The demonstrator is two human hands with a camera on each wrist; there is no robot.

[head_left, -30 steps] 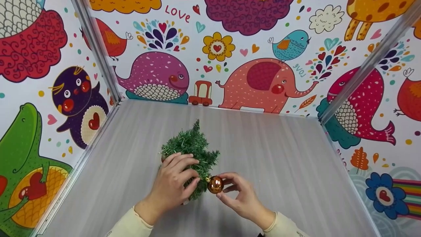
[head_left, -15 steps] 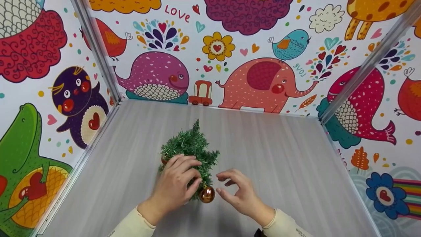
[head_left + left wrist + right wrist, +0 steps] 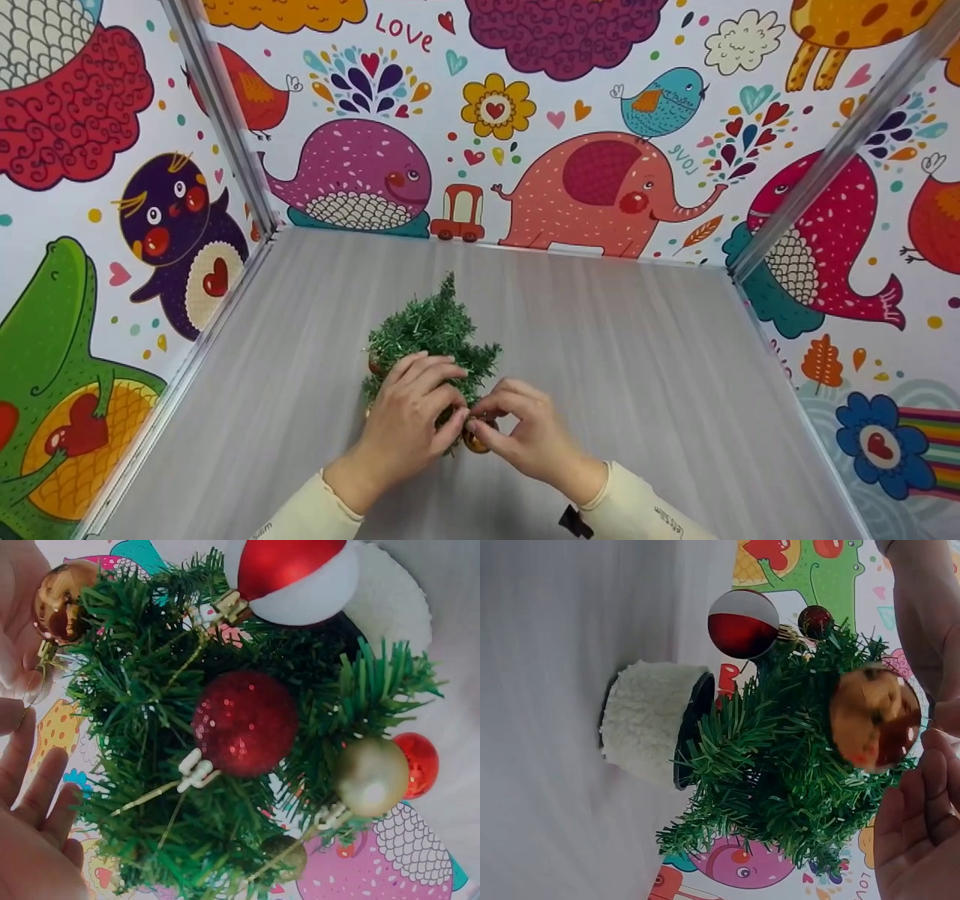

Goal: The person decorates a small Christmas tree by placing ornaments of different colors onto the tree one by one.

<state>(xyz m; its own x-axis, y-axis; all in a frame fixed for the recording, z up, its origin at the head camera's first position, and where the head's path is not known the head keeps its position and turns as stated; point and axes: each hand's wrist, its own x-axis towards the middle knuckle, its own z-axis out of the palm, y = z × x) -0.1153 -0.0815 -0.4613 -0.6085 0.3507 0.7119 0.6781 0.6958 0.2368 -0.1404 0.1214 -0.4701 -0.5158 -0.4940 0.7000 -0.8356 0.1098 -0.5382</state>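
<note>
A small artificial Christmas tree (image 3: 424, 326) stands on the table in front of me. My left hand (image 3: 411, 412) lies across its near side, thumb and forefinger pinching the hanging string (image 3: 34, 686) of a shiny copper-gold bauble. Fingertips of my right hand (image 3: 529, 427) meet them there and pinch the same string. Below the fingers hangs the bauble (image 3: 874, 716), partly covered by the right hand in the head view. In the left wrist view, a glittery dark red bauble (image 3: 246, 724), a red-and-white bauble (image 3: 296, 574) and a pale gold bauble (image 3: 371, 776) hang on the branches.
The tree's pot (image 3: 649, 720) has a fluffy white cover and a black rim. A grey wood-grain table (image 3: 637, 360) spreads around it. Printed cartoon panels (image 3: 585, 195) with metal corner posts (image 3: 232, 127) enclose the back and sides.
The right hand let go of the bauble, which dropped to hang from its string at the left fingers. The right hand then moved left and pinched the string beside the left fingertips.
</note>
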